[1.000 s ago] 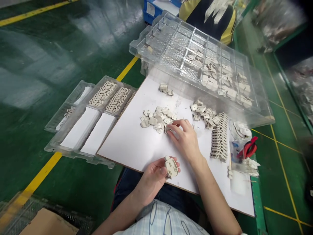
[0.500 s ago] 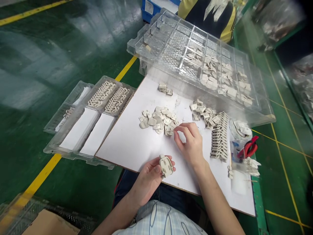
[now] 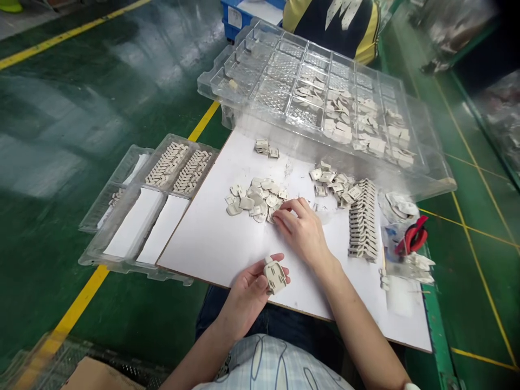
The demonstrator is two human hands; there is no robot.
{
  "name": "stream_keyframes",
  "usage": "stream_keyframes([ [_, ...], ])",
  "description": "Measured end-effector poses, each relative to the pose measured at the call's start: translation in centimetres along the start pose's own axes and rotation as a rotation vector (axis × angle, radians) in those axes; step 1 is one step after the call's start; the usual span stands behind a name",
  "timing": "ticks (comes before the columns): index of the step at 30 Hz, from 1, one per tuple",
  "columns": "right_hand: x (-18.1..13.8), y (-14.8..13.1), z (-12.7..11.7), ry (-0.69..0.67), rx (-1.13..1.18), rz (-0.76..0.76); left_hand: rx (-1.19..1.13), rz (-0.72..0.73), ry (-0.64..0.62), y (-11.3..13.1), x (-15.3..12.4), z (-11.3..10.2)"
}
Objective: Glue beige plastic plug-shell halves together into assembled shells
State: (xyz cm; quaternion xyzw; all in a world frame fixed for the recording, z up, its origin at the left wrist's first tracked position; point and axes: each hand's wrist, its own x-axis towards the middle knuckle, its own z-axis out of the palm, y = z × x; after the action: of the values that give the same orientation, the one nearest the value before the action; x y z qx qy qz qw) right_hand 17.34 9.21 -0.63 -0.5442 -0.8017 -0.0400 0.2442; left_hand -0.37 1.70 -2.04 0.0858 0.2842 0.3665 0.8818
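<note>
My left hand [image 3: 252,287] is closed round a beige plastic housing [image 3: 275,276], its hollow slotted side facing up, close to the table's front edge. My right hand [image 3: 303,227] reaches to the right edge of a loose pile of beige plastic pieces [image 3: 255,197]. Its thumb and fingertips are pinched together at the pile; whatever is between them is hidden. Right of that hand lies a second heap of beige clips [image 3: 335,181]. Beside the heap, a neat stacked row of beige parts [image 3: 363,222] runs toward me.
A clear compartment tray [image 3: 280,81] with beige pieces covers the table's far side. Left of the white tabletop [image 3: 203,238] sit clear trays [image 3: 122,216] with parts and paper. Red-handled scissors [image 3: 412,235] and bags lie at the right edge. Two clips [image 3: 266,147] rest farther back.
My right hand has moved left and slightly forward, onto the edge of the loose pile, and its fingertips have come down there. My left hand still holds the housing in place.
</note>
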Motion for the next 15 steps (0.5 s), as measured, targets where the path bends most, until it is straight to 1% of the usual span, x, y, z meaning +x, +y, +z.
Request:
stream_keyframes([
  [2, -0.11, -0.12, -0.16, -0.011, 0.046, 0.038, 0.003, -0.001, 0.005, -0.12, 0.07, -0.13],
  [4, -0.16, -0.17, -0.26, -0.051, 0.073, 0.066, 0.003, 0.003, 0.011, -0.23, 0.12, -0.27],
  [6, -0.15, -0.15, -0.25, -0.112, 0.073, 0.060, 0.003, 0.010, 0.013, -0.27, 0.12, -0.32],
  [8, -0.13, -0.08, -0.18, -0.140, 0.064, 0.035, 0.004, 0.013, 0.011, -0.23, 0.08, -0.25],
  [11, -0.16, 0.07, 0.00, -0.065, 0.069, 0.016, -0.004, 0.011, 0.031, -0.09, 0.02, -0.04],
  [15, -0.29, 0.45, 0.42, 0.038, 0.129, 0.048, -0.035, 0.005, 0.068, -0.09, 0.08, 0.03],
])
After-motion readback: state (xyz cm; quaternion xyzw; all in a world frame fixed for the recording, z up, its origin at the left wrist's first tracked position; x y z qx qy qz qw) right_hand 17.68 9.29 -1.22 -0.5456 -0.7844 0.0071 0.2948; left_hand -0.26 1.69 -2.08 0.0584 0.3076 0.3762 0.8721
